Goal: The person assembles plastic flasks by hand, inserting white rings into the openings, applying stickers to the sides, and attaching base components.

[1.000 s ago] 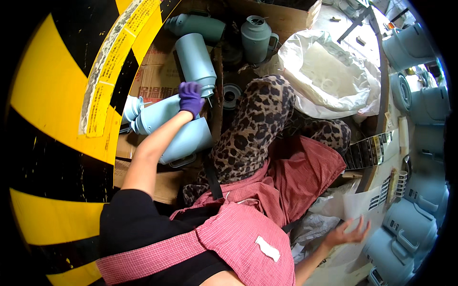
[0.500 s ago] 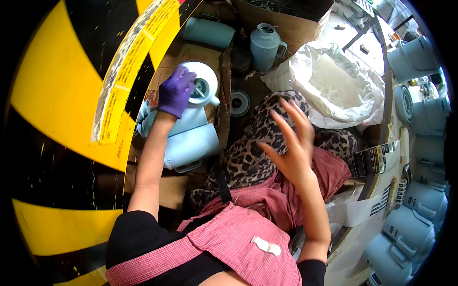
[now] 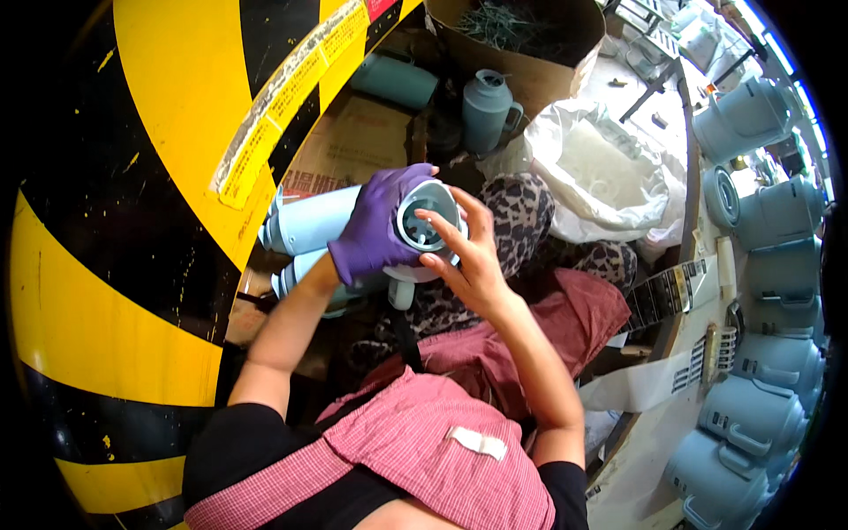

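**Pale blue jug body held at the lap, open end up toward the camera**

A yellow and black striped surface (image 3: 132, 265) fills the left side; a long, narrow yellow label strip (image 3: 283, 97) runs slantwise across it from the upper middle down toward the left, its print too small to tell. Below the strip lies flat brown cardboard (image 3: 353, 146) with printing on it. At the far middle stands an open brown carton (image 3: 530, 53), and just right of it a white plastic bag (image 3: 609, 168), crumpled and open. On the right, a white paper sheet (image 3: 645, 384) with dark bars hangs at the bench edge (image 3: 685, 221).

The left hand (image 3: 380, 231), in a purple glove, wraps its fingers round the pale blue jug body (image 3: 424, 231) near its open end. The bare right hand (image 3: 473, 252) touches the rim with spread fingertips, fingers fairly wide, not closed round it. The jug body sits at the middle, above the leopard-print lap (image 3: 530, 221). Its long axis runs left to right and tilts up, the round opening facing the camera.

More blue jug bodies (image 3: 309, 225) lie behind it on the left; a darker jug (image 3: 486, 110) stands upright far off, and a row of jugs (image 3: 768, 265) lines the right.
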The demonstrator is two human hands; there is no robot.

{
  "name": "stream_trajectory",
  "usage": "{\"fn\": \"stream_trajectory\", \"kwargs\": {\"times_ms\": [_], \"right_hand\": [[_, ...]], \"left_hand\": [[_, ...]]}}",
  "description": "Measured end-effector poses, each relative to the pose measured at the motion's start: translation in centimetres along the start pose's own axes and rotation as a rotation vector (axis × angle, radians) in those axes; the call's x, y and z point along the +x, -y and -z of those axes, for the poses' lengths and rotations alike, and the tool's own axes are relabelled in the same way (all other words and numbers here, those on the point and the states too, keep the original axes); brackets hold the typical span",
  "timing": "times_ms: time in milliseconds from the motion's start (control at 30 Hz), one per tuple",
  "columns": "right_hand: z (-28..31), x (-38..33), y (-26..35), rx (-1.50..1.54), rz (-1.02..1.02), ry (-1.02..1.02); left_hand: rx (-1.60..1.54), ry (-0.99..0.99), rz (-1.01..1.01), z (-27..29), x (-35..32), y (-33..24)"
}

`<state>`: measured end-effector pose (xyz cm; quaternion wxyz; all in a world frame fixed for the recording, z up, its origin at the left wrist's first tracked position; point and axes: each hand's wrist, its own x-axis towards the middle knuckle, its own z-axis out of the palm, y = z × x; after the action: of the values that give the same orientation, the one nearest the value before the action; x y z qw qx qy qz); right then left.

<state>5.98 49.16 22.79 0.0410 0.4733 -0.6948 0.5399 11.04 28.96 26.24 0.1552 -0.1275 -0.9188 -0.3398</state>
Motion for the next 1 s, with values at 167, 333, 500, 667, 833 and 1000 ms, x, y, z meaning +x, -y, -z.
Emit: {"fn": "stream_trajectory", "kwargs": {"times_ms": [167, 333, 500, 667, 833, 1000], "right_hand": [[5.0, 0.8, 1.9, -0.514, 0.408, -0.082], [8.4, 3.3, 3.0, -0.53, 0.656, 0.003], [10.4, 4.3, 3.3, -0.565, 0.672, -0.066], [13.9, 7.0, 1.1, -0.578, 0.869, 0.017], [17.7, 9.5, -3.7, -0.81, 0.888, -0.049], [20.7, 10.6, -3.9, -0.88, 0.306, -0.533]], "left_hand": [[0.069, 0.192, -0.261, 2.7, 3.7, -4.1], [-0.163, 0.284, -0.373, 2.5, 6.7, -5.6], [-0.08, 0.174, -0.494, 0.9, 9.5, -6.3], [0.01, 0.205, -0.501, -0.2, 11.4, -6.0], [0.213, -0.098, -0.682, -0.1, 18.7, -5.9], [0.06, -0.65, -0.542, 0.5, 35.0, 0.9]]}}
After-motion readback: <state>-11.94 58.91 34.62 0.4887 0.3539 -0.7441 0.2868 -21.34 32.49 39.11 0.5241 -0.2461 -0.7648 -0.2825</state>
